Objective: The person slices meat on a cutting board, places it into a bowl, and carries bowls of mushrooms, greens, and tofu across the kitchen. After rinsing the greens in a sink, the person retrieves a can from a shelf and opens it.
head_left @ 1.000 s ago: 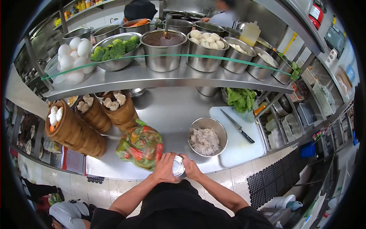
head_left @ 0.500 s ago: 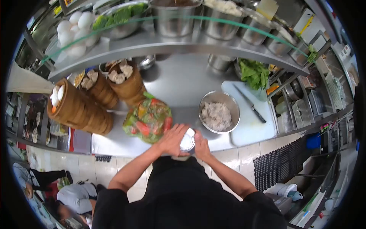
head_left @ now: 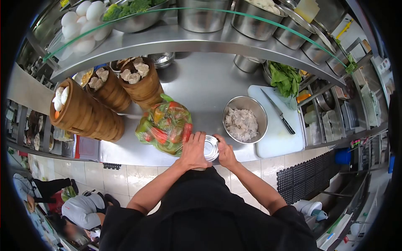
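Note:
A metal can point(head_left: 210, 148) with a ringed silver lid is at the counter's front edge, close to my body. My left hand point(head_left: 194, 150) is wrapped round its left side. At the can's right rim, my right hand point(head_left: 226, 154) is closed in a fist; a small dark piece shows by its fingers, but what it grips is mostly hidden. Left of the can lies a clear plastic bag of red and green peppers point(head_left: 164, 127), close to my left fingers. A steel bowl point(head_left: 263, 130) of pale minced filling point(head_left: 241, 124) stands beyond my right hand.
Bamboo steamers point(head_left: 90, 113) with dumplings stand at left. A knife point(head_left: 278, 111) lies on a white cutting board point(head_left: 276, 146) at right, near leafy greens point(head_left: 284, 79). A glass-edged steel shelf point(head_left: 201, 42) holding eggs, broccoli and pots crosses the back. A person point(head_left: 86, 209) bends down at lower left.
The view has shifted slightly. Both hands stay on the can, and my right fist has turned a little at the rim.

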`<state>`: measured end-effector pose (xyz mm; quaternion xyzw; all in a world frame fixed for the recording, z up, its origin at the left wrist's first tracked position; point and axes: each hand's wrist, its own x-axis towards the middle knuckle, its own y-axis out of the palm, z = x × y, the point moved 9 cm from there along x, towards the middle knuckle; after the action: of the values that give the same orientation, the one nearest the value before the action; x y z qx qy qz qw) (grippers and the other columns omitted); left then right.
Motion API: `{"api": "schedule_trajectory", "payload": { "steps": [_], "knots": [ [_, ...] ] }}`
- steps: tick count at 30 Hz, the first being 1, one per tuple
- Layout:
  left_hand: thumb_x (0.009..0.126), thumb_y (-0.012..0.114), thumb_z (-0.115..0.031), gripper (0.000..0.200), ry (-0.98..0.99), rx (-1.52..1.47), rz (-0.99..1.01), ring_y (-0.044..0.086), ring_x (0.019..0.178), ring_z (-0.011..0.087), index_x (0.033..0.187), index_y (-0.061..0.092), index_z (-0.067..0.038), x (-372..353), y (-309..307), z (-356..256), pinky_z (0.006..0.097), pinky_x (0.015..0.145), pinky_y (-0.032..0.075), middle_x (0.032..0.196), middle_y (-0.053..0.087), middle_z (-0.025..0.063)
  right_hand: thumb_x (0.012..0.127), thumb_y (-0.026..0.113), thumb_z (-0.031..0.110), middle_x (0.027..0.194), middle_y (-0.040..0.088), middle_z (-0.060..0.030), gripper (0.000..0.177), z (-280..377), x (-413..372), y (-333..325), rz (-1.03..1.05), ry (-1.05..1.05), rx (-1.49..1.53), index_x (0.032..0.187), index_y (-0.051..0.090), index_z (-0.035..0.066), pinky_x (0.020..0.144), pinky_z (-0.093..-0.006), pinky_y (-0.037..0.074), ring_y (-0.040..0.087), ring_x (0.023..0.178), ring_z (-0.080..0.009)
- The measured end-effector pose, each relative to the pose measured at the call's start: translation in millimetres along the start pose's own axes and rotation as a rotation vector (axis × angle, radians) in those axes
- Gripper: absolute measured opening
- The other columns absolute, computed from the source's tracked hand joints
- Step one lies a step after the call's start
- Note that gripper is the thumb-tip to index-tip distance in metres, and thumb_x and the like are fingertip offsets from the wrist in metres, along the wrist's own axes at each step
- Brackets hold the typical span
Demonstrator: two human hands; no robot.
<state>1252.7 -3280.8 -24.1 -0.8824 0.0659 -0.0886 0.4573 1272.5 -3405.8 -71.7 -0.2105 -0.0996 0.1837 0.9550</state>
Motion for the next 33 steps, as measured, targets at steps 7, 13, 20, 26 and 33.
{"api": "schedule_trajectory", "payload": {
  "steps": [7,13,20,26,33],
  "knots": [
    [0.044,0.079,-0.026,0.092,0.048,-0.028,0.083,0.052,0.103,0.0380,0.122,0.042,0.003,9,-1,6,0.0479,0.084,0.046,0.113,0.049,0.0192,0.101,0.024,0.047,0.103,0.062,-0.0272,0.055,-11,1,1,0.047,0.246,-0.072,0.128,0.046,0.005,0.081,-0.0499,0.046,0.058,0.094,-0.0506],
    [0.045,0.079,-0.026,0.091,0.119,-0.038,0.133,0.052,0.103,0.0389,0.122,0.041,0.004,13,1,0,0.0474,0.085,0.046,0.113,0.049,0.0195,0.100,0.025,0.050,0.095,0.062,-0.0300,0.058,-3,4,-2,-0.014,-0.038,0.060,0.126,0.048,0.004,0.082,-0.0488,0.045,0.058,0.096,-0.0500],
    [0.045,0.082,-0.025,0.089,0.224,-0.071,0.191,0.051,0.102,0.0387,0.119,0.043,0.004,13,0,-4,0.0466,0.085,0.046,0.111,0.049,0.0197,0.099,0.020,0.052,0.103,0.062,-0.0271,0.061,-6,5,-1,0.116,0.177,-0.115,0.125,0.048,0.003,0.087,-0.0516,0.043,0.056,0.096,-0.0510],
    [0.044,0.083,-0.026,0.093,0.287,-0.061,0.243,0.049,0.107,0.0388,0.121,0.042,0.005,15,6,-2,0.0462,0.090,0.045,0.117,0.048,0.0205,0.101,0.021,0.046,0.107,0.062,-0.0242,0.054,-13,2,6,0.066,0.063,-0.066,0.127,0.045,0.005,0.084,-0.0504,0.045,0.058,0.097,-0.0479],
    [0.043,0.083,-0.021,0.090,0.390,-0.118,0.319,0.050,0.105,0.0403,0.120,0.043,0.005,19,5,-7,0.0436,0.093,0.045,0.116,0.049,0.0209,0.101,0.020,0.043,0.107,0.061,-0.0263,0.054,-6,5,5,0.064,-0.068,-0.029,0.127,0.045,0.003,0.084,-0.0497,0.045,0.058,0.100,-0.0460]
  ]
}}
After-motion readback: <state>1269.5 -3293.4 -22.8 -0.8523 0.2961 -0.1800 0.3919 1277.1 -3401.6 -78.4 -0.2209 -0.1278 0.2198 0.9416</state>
